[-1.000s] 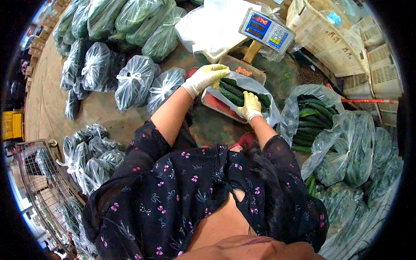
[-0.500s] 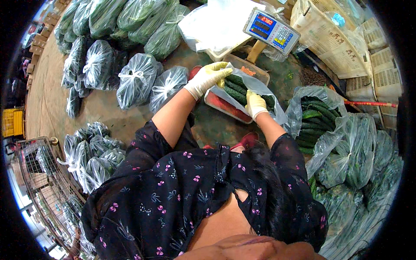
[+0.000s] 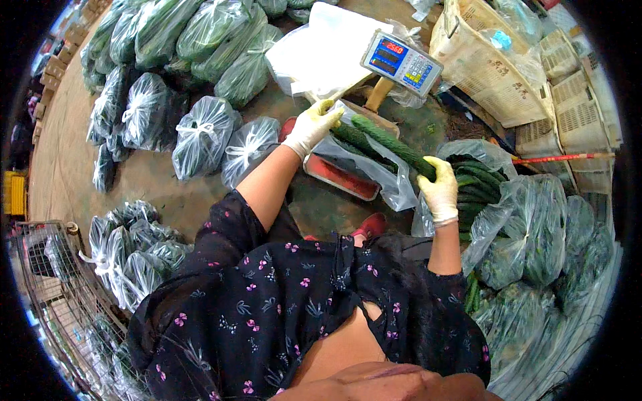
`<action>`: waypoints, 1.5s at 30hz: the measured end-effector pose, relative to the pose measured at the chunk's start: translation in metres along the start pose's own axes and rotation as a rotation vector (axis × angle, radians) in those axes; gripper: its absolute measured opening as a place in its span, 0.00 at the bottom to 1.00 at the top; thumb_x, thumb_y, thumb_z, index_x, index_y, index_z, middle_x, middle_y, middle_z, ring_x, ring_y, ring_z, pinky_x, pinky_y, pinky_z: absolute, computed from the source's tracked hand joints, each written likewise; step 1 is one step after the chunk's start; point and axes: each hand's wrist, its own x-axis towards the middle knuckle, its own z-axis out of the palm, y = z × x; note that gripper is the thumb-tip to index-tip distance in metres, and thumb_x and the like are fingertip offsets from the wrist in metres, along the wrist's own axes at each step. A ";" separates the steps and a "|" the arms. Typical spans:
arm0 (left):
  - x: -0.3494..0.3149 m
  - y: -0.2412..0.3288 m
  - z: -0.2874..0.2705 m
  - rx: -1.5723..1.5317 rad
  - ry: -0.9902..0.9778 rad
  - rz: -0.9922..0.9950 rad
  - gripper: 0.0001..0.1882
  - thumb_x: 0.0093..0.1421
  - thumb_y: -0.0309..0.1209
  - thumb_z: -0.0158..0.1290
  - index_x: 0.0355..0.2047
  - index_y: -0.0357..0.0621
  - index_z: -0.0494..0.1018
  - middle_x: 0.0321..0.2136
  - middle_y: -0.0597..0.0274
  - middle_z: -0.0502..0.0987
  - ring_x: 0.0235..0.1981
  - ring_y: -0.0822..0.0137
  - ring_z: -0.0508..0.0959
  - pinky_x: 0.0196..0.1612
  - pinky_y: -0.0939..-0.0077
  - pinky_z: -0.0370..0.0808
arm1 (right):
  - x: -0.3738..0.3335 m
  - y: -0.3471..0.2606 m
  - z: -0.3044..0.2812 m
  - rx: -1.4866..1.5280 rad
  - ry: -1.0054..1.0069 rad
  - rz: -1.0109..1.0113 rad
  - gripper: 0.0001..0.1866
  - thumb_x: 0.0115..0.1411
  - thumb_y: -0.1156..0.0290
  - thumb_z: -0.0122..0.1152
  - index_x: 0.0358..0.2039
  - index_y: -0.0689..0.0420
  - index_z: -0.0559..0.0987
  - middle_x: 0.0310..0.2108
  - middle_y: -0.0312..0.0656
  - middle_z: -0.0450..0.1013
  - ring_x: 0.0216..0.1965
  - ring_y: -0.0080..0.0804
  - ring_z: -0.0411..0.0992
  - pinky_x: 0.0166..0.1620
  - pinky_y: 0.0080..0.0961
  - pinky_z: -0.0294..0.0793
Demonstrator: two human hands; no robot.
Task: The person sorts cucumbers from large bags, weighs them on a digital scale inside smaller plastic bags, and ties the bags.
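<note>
Left hand (image 3: 313,127) gloved, pinching; left forearm (image 3: 267,182) slanted forward-right. Right hand (image 3: 439,188) gloved, curled; right forearm (image 3: 445,248) pointing forward.

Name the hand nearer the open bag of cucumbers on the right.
Right. The right hand, gripping one end of a cucumber, is just left of that open bag; the left hand is farther left, at the edge of another plastic bag.

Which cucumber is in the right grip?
The cucumber over the bag by the scale, one end in the right grip; its neighbour sits deeper inside.
</note>
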 end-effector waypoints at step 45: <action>-0.065 0.008 0.012 0.145 -0.253 -0.078 0.14 0.51 0.42 0.57 0.23 0.44 0.75 0.19 0.67 0.76 0.19 0.77 0.71 0.24 0.81 0.69 | -0.030 0.163 0.098 0.230 -0.441 0.831 0.13 0.50 0.64 0.56 0.30 0.62 0.78 0.24 0.49 0.74 0.26 0.36 0.74 0.29 0.31 0.72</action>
